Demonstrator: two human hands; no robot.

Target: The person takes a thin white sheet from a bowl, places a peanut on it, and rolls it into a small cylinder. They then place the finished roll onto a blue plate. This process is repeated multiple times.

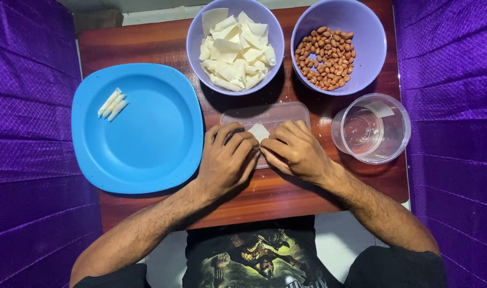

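On the left of the worktop (147, 48) we note a blue plate (147, 160); three white rolls (112, 104) lie side by side near its upper left rim, the rest of it bare; so we judge three pieces finished. At centre back, a lilac bowl (194, 37) heaped with flat white wrappers (234, 48); plenty left to work through, in our view. Below it a clear flat lid (288, 111) serves as a board; on it one wrapper (259, 131), its corner showing between the two hands. Left hand (228, 160) and right hand (295, 151) meet over it, fingers curled and pinching its edges; narrow, both holding that sheet. Right back, a second lilac bowl (366, 32) with peanuts (326, 57); beside the right hand a clear tub (372, 128), a pale sticker on its wall. No labels we can read.
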